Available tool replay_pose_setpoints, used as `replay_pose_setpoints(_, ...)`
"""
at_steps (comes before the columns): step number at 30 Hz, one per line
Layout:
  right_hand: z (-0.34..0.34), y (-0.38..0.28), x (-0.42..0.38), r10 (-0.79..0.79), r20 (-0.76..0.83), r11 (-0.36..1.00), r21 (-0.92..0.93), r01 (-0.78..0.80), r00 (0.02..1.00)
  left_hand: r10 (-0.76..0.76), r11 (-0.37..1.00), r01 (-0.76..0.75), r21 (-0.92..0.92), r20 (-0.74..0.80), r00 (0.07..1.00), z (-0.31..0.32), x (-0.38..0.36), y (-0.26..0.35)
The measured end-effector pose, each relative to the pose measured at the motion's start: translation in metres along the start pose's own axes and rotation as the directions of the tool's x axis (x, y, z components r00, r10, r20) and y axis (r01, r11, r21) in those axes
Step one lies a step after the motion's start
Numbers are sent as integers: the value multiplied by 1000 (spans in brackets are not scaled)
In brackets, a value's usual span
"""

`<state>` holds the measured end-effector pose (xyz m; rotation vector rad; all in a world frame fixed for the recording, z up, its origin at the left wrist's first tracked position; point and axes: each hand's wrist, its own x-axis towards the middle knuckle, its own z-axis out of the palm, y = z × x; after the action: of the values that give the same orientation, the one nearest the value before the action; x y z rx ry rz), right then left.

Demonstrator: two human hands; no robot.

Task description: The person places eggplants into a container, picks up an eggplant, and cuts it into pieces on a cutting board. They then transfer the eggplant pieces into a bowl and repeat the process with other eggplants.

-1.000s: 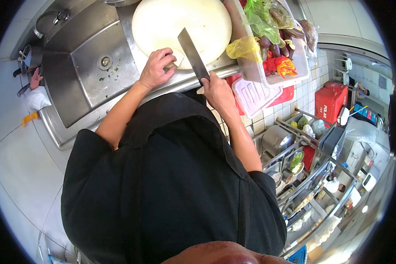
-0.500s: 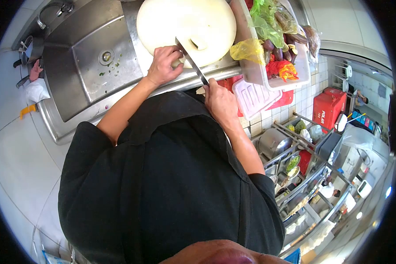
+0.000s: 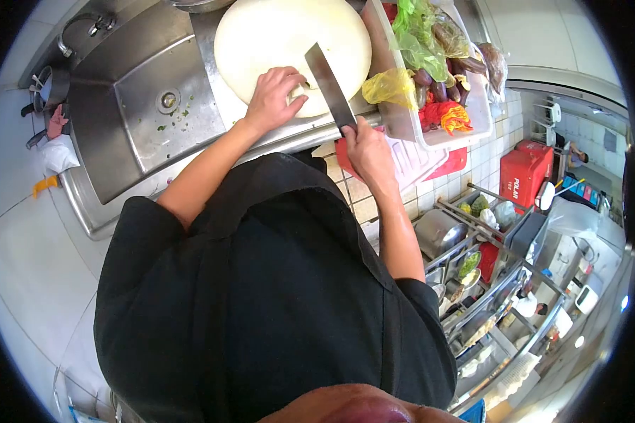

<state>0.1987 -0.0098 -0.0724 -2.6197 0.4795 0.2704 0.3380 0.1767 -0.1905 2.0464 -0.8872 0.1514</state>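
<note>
My right hand (image 3: 369,151) is wrapped round the handle of a cleaver (image 3: 331,88). Its broad blade slants up and left over the right part of a round white cutting board (image 3: 261,35). On the board's near side, my left hand (image 3: 271,102) bends its fingers and thumb around a pale vegetable piece (image 3: 300,92) with a dark edge. The fingers hide most of that piece. The blade is to the right of my left fingertips, apart from them.
Left of the board is a steel sink (image 3: 130,92) with green scraps round its drain. A plastic bin (image 3: 402,116) on the right holds eggplants (image 3: 437,90) and a yellow bag (image 3: 390,88). Below it lies a pink lid (image 3: 409,158). A metal rack (image 3: 473,233) stands farther right.
The cleaver has moved right, away from my left hand, and its blade has turned to show its flat side. My left hand has shifted right to the piece on the board, its fingers reaching farther forward.
</note>
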Motion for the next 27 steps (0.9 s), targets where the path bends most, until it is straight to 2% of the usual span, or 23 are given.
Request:
replay_pose_setpoints(2,0,11,6,-43,-9,997,-67,42,999,-3,1000,3,-1,63,998,8,11,-7)
replay_pose_setpoints(4,0,11,7,-1,15,995,-99,3,1000,-9,1000,10,0,127,992,16,18,-12)
replay_pose_setpoints(13,4,5,0,34,96,996,-88,-26,995,18,1000,-17,-24,80,997,17,15,-14)
replay_pose_setpoints(15,19,8,6,35,123,996,-82,-25,992,9,999,-6,-31,107,994,15,17,-15)
replay_pose_setpoints(19,39,0,24,-4,56,997,-82,9,998,-10,999,17,-29,233,972,5,20,-17)
replay_pose_setpoints(22,27,8,23,21,16,1000,-13,-20,1000,-175,959,183,-216,59,983,-11,16,-43)
replay_pose_setpoints(23,19,9,20,96,75,993,64,-101,993,-199,957,192,-219,-11,980,-25,14,-49)
replay_pose_setpoints(24,17,13,14,99,58,988,116,-105,993,-204,969,194,-153,-51,978,-41,9,-49)
replay_pose_setpoints(26,13,20,5,106,21,970,219,-108,994,-190,980,191,-54,28,981,-61,-3,-53)
replay_pose_setpoints(27,7,17,2,122,16,969,215,-122,992,-188,982,190,-22,52,981,-62,-9,-49)
